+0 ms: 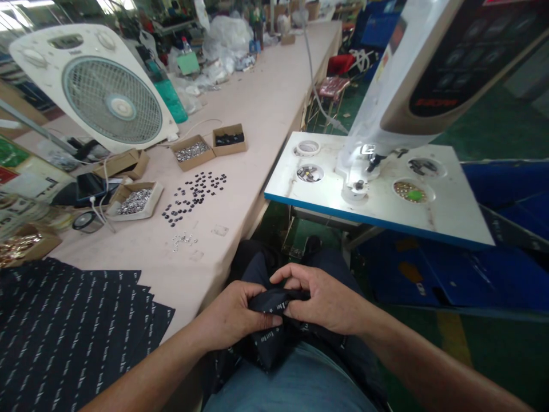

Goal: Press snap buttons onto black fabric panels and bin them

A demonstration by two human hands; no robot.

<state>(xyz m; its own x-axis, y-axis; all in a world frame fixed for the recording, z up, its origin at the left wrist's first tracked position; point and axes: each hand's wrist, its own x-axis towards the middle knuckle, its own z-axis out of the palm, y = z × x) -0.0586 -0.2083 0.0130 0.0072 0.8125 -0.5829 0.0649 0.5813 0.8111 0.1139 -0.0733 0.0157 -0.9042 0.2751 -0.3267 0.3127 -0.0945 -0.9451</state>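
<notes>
A piece of black fabric with small white lettering (268, 343) is bunched up over my lap. My left hand (234, 315) pinches it, thumb lying on top of the cloth. My right hand (323, 300) grips the same fabric a little to the right, with its index finger arched above the fold. Part of the cloth hangs down between my forearms. More black printed fabric pieces (72, 332) lie stacked on the table at the left. Loose dark snap-like pieces (197, 197) and a few small silvery ones (184, 240) are scattered on the tabletop.
A snap-press-like machine (364, 149) stands on a white board (450, 220) with round part wells, to the right. On the pinkish table (257, 97) are a box fan (118, 106), a box of metal parts (193, 151), another such box (136, 200) and a teal bottle (171, 97).
</notes>
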